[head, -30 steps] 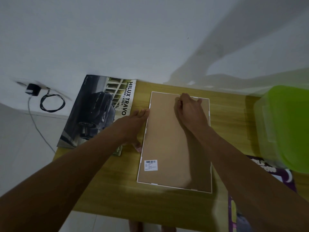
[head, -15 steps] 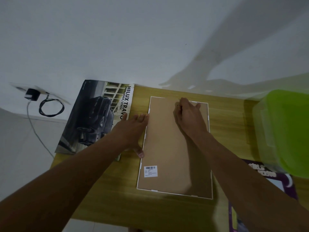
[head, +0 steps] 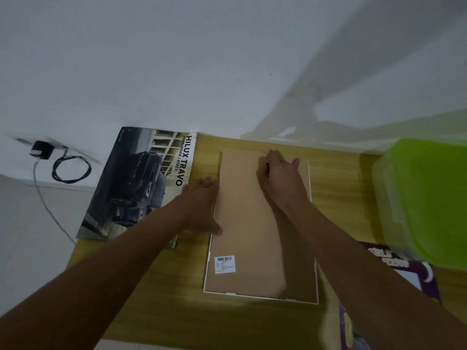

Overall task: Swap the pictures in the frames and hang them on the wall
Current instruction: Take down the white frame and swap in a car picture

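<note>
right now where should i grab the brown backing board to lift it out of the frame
Pinch the backing board by its far short edge, from the wall side: it lies flat inside the white frame, and only that end seems lifted clear, where the right hand grips.

Head: your only camera sits above the near edge of the table (head: pixel 336 198); close over it
Facing: forward and down across the table; toward the wall (head: pixel 177 59) behind it

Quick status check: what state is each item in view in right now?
Frame: lying flat, face down.
Car poster: flat, face up, overhanging table edge.
Left hand: flat, against frame's left edge.
Right hand: on frame's back near top, fingers curled, grip unclear.
Charger: plugged in, cable looped.
</note>
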`<state>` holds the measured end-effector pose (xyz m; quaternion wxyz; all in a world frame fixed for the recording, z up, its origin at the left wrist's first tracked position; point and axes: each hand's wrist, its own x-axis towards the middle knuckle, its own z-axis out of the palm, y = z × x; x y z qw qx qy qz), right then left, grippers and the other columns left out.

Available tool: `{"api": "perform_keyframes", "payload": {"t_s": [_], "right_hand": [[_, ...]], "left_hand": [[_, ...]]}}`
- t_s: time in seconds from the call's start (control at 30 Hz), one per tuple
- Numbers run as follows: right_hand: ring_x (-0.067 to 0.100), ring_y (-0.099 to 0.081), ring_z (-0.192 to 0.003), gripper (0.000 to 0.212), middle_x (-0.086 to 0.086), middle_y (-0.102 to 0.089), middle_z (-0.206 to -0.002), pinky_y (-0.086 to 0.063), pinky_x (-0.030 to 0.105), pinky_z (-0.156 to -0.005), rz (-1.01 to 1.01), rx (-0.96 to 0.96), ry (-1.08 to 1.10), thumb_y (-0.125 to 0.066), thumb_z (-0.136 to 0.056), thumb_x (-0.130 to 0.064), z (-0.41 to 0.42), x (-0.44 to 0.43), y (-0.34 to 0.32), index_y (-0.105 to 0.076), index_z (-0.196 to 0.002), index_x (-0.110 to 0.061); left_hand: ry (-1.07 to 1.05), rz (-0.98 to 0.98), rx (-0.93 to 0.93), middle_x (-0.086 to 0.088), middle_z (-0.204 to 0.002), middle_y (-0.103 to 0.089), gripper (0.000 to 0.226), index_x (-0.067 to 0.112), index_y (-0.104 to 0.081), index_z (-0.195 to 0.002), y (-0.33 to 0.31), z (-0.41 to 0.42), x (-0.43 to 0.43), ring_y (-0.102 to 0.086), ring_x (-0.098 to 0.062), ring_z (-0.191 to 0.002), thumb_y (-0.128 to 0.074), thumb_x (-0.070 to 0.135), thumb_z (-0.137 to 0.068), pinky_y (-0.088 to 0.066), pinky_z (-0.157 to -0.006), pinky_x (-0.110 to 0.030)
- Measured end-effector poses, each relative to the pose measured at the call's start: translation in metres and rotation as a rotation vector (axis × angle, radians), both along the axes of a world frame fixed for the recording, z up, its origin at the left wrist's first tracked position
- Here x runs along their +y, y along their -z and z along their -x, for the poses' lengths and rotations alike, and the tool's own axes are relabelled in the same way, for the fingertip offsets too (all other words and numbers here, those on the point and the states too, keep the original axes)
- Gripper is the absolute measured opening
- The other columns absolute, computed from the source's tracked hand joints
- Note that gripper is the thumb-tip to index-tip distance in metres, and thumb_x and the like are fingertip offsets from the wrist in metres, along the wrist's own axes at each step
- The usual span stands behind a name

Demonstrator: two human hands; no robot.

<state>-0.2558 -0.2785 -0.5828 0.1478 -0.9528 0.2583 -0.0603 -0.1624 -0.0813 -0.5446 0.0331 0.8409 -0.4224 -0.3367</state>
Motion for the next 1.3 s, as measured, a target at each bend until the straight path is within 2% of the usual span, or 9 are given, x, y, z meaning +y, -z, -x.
{"api": "perform_keyframes", "payload": {"t_s": [0.13,0.33,0.43,0.53,0.67,0.8,1.07,1.2,1.3], "right_hand": [[0.043,-0.058,-0.088,0.026,0.02,-0.058,-0.107,-0.026,0.064,-0.107,-0.012,0.008,-0.001,-0.04,-0.097,-0.012,0.002,0.002,0.0,-0.053,-0.113,0.002],[0.034,-0.042,-0.132,0.029,0.015,-0.058,-0.128,-0.024,0.048,-0.11,-0.144,-0.027,-0.087,-0.048,-0.099,-0.024,0.017,-0.007,-0.009,-0.056,-0.121,-0.006],[0.028,-0.021,-0.148,0.046,0.011,-0.038,-0.154,-0.016,0.045,-0.118,-0.189,0.006,-0.039,-0.052,-0.099,-0.028,0.032,-0.018,-0.015,-0.045,-0.14,-0.008],[0.024,-0.007,-0.152,0.069,0.008,-0.018,-0.163,-0.007,0.047,-0.122,-0.167,0.099,0.057,-0.054,-0.096,-0.042,0.05,-0.032,-0.013,-0.027,-0.153,-0.014],[0.026,-0.006,-0.152,0.104,0.01,-0.003,-0.165,-0.012,0.049,-0.121,-0.239,0.18,0.197,-0.057,-0.086,-0.067,0.063,-0.041,-0.014,-0.008,-0.157,-0.01],[0.024,-0.01,-0.152,0.115,0.009,-0.007,-0.165,-0.02,0.047,-0.121,-0.344,0.189,0.247,-0.062,-0.078,-0.072,0.065,-0.044,-0.015,-0.01,-0.156,-0.006],[0.027,-0.045,-0.129,0.101,0.008,-0.043,-0.142,-0.045,0.041,-0.104,-0.688,-0.077,0.397,-0.089,-0.067,-0.034,0.062,-0.057,-0.025,-0.031,-0.148,-0.022],[0.027,-0.054,-0.114,0.09,0.006,-0.057,-0.116,-0.049,0.046,-0.098,-0.749,-0.138,0.426,-0.087,-0.069,-0.02,0.065,-0.059,-0.026,-0.037,-0.143,-0.031],[0.016,-0.062,-0.09,0.086,0.0,-0.06,-0.097,-0.055,0.034,-0.081,-0.941,-0.23,0.433,-0.079,-0.077,0.0,0.067,-0.055,-0.03,-0.034,-0.145,-0.026]], "left_hand": [[-0.201,0.174,0.043,-0.007,-0.162,-0.007,0.106,0.025,-0.025,-0.149,0.004,0.006,-0.005,-0.002,-0.026,-0.149,-0.084,0.047,-0.064,-0.013,-0.119,-0.051],[-0.358,0.233,0.068,-0.004,-0.161,-0.007,0.09,0.023,-0.04,-0.136,0.011,0.01,-0.005,-0.006,-0.022,-0.148,-0.089,0.029,-0.06,-0.019,-0.117,-0.048],[-0.37,0.231,0.059,-0.003,-0.162,-0.006,0.091,0.024,-0.039,-0.137,0.013,0.013,-0.008,-0.007,-0.022,-0.148,-0.089,0.029,-0.061,-0.021,-0.117,-0.05],[-0.379,0.229,0.056,-0.002,-0.162,-0.006,0.091,0.024,-0.038,-0.139,0.015,0.014,-0.01,-0.008,-0.022,-0.148,-0.088,0.028,-0.063,-0.02,-0.116,-0.048],[-0.377,0.249,0.047,-0.002,-0.162,-0.007,0.09,0.023,-0.037,-0.139,0.016,0.016,-0.011,-0.008,-0.023,-0.148,-0.087,0.024,-0.065,-0.02,-0.116,-0.049],[-0.353,0.28,0.042,-0.003,-0.161,-0.011,0.091,0.021,-0.035,-0.139,0.018,0.017,-0.011,-0.016,-0.027,-0.147,-0.087,0.023,-0.065,-0.026,-0.115,-0.051],[-0.385,0.318,0.091,-0.005,-0.156,-0.023,0.089,0.02,-0.038,-0.138,0.021,0.016,-0.012,-0.022,-0.029,-0.145,-0.087,0.017,-0.064,-0.03,-0.113,-0.052],[-0.407,0.347,0.118,-0.009,-0.147,-0.036,0.09,0.018,-0.04,-0.136,0.021,0.014,-0.012,-0.034,-0.028,-0.136,-0.088,0.017,-0.06,-0.037,-0.107,-0.052],[-0.426,0.367,0.101,-0.006,-0.136,-0.04,0.088,0.017,-0.042,-0.137,0.017,0.016,-0.013,-0.046,-0.026,-0.121,-0.087,0.013,-0.061,-0.044,-0.099,-0.044]]}}
